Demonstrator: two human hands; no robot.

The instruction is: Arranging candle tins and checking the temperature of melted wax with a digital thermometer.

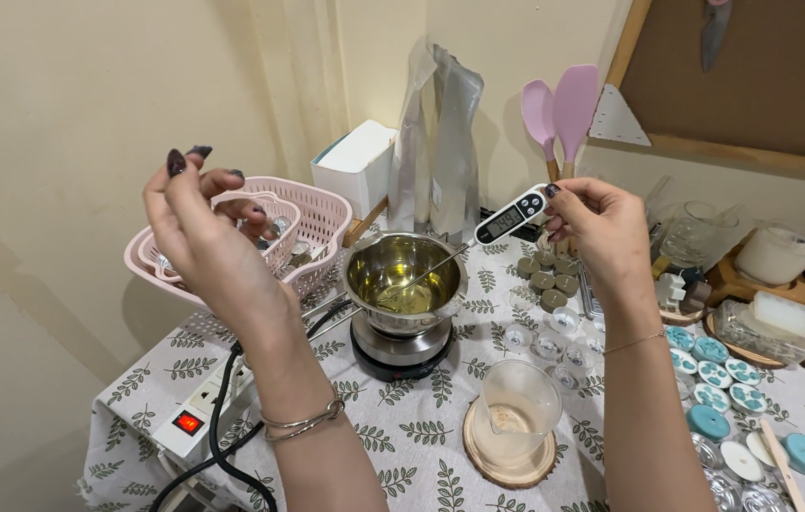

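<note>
My right hand point(601, 228) grips the head of a white digital thermometer point(513, 219). Its thin metal probe slants down into the yellowish liquid in a steel pot point(405, 281). The pot rests on a small black and silver hot plate point(400, 349). My left hand point(203, 228) is raised to the left of the pot, fingers loosely spread, holding nothing. Behind that hand stand pink baskets point(312, 220).
A clear plastic cup point(519, 406) stands on a wooden coaster in front of the hot plate. A white power strip point(196, 415) with a lit red switch and black cables lies at the left. Small candle tins, blue lids and glass jars crowd the right side. Two pink spatulas point(563, 114) stand behind.
</note>
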